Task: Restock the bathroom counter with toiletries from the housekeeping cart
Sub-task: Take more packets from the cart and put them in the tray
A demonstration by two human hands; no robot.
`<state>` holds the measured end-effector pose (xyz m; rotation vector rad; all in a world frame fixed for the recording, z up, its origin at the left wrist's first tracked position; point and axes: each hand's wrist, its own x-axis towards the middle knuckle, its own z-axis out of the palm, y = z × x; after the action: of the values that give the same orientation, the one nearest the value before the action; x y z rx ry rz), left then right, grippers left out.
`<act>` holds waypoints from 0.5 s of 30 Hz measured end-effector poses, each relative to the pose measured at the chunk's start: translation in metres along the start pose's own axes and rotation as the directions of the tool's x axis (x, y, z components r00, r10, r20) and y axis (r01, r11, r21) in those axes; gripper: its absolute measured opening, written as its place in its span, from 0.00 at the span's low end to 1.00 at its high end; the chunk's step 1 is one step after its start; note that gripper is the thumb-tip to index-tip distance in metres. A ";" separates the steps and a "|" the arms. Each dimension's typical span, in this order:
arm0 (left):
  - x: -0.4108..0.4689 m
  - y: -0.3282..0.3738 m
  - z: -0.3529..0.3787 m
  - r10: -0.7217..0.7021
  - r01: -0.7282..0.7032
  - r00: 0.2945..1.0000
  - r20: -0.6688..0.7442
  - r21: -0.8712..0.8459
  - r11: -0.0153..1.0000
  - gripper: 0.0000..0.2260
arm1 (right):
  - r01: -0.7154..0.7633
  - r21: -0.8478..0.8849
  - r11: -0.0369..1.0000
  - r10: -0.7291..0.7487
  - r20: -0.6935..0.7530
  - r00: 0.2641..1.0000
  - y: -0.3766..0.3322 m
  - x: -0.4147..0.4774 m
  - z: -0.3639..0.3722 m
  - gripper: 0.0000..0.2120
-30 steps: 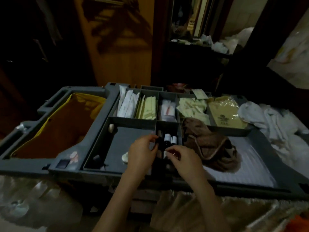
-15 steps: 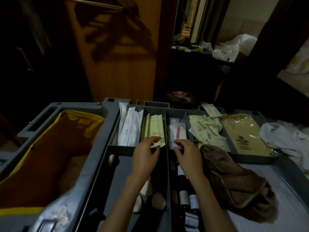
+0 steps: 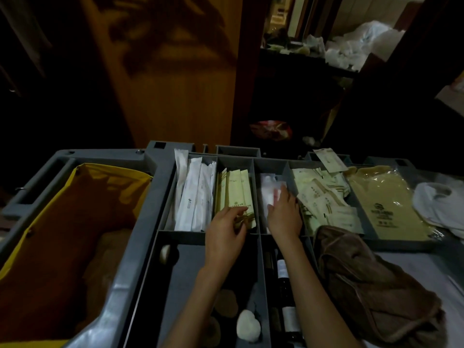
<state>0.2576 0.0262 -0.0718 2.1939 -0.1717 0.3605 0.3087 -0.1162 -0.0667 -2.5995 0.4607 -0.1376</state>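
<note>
Head view: the grey housekeeping cart [image 3: 140, 222] fills the lower half of the frame, its top tray split into compartments. A yellow bag liner [image 3: 75, 222] hangs open in the bay at 9 o'clock. A crumpled brown towel [image 3: 376, 285] lies on the tray at 4 o'clock, and a tan bagged pack [image 3: 386, 202] lies flat at 3 o'clock. In the far row of compartments, long white sachets [image 3: 195, 192] stand at 11 o'clock and a loose heap of small packets [image 3: 324, 194] sits at 1 o'clock. Between them, pale green sachets [image 3: 236, 189] stand on edge. The left hand [image 3: 223, 234] is at their near ends, thumb on top and fingers curled narrowly round the ends. One compartment to the right hold white-and-pink packets [image 3: 270, 187]. The right hand [image 3: 285, 214] reaches in with fingers straight and close together, lying on the packets, though blur hides the exact contact. Dark bottles [image 3: 288, 315] lie in the narrow slot at 6 o'clock, beneath the right forearm. A white heart-shaped soap [image 3: 248, 325] lies just to their left.
</note>
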 end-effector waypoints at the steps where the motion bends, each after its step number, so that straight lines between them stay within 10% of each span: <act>1: -0.001 0.000 0.000 0.001 -0.001 1.000 -0.002 -0.010 1.000 0.15 | -0.016 0.011 1.000 0.016 -0.013 1.000 0.000 -0.001 -0.001 0.31; 15: 0.000 0.005 -0.004 -0.082 0.081 0.997 0.002 -0.193 0.978 0.14 | 0.062 0.286 0.956 0.037 -0.327 0.944 0.003 -0.010 -0.002 0.20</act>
<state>0.2555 0.0263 -0.0652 2.0014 -0.1086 0.2917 0.2984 -0.1164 -0.0669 -2.2898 0.4967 -0.6074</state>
